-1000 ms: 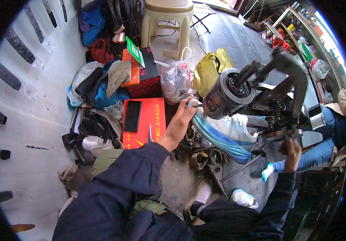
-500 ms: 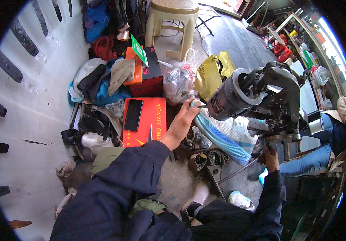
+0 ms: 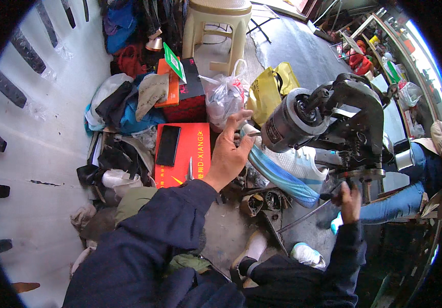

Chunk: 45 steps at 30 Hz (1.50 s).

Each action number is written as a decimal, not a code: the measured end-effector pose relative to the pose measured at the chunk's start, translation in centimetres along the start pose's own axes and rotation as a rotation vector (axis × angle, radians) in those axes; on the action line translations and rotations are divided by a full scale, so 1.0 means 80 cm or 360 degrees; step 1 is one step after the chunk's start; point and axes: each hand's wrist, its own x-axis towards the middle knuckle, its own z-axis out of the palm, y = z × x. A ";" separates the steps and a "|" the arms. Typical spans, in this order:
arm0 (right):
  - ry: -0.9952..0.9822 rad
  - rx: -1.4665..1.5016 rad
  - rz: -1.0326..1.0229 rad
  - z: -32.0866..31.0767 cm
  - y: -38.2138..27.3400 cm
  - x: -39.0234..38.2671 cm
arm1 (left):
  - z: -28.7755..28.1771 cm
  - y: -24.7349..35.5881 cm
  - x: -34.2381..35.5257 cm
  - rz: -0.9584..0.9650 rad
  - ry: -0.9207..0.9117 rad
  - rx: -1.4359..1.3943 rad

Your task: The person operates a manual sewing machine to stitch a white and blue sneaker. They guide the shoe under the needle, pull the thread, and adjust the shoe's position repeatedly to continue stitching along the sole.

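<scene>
A white sneaker [image 3: 295,160] with a blue sole hangs on the arm of a dark metal shoe-patching machine [image 3: 357,115], its toe toward my left hand [image 3: 229,154]. That hand is spread around the toe, with the thumb by the sole edge and the fingers lifted above it. Below the machine, my right hand [image 3: 350,203] is closed at the machine's handwheel [image 3: 367,174], apparently on its small crank handle, which the fingers partly hide. The inside of the sneaker is covered by the machine head.
A red box [image 3: 195,149] carries a black phone [image 3: 169,146] and pointed scissors [image 3: 191,168]. Beyond stand a plastic bag [image 3: 226,95], a yellow bag [image 3: 267,95] and a beige stool [image 3: 221,10]. Another person's jeans-clad leg [image 3: 393,208] is at the right. Another shoe [image 3: 307,255] lies below.
My left fingers have loosened from the toe and spread upward. My right hand has shifted slightly right beside the handwheel. The sneaker stays nearly in place.
</scene>
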 end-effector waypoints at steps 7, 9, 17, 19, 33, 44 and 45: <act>0.0088 -0.0455 0.0124 0.013 0.082 0.033 | -0.018 0.022 -0.016 0.0322 -0.0236 0.0416; 0.0038 -0.0466 0.0085 0.009 0.086 0.034 | -0.019 0.026 -0.030 0.0423 -0.0305 0.0371; 0.0010 -0.0394 0.0043 0.006 0.101 0.041 | -0.010 0.033 -0.040 0.0452 -0.0390 0.0915; 0.0066 -0.0385 -0.0113 0.008 0.109 0.045 | -0.010 0.032 -0.040 0.0425 -0.0262 0.0669; -0.0096 -0.0007 0.0179 0.002 0.080 0.032 | -0.006 0.027 -0.031 0.0368 -0.0044 0.0393; -0.0174 -0.0276 -0.0007 -0.040 0.154 0.069 | -0.012 0.014 0.002 0.0157 -0.0201 0.0470; -0.0105 -0.0372 -0.0019 -0.041 0.161 0.071 | -0.013 0.013 0.005 0.0170 -0.0212 0.0460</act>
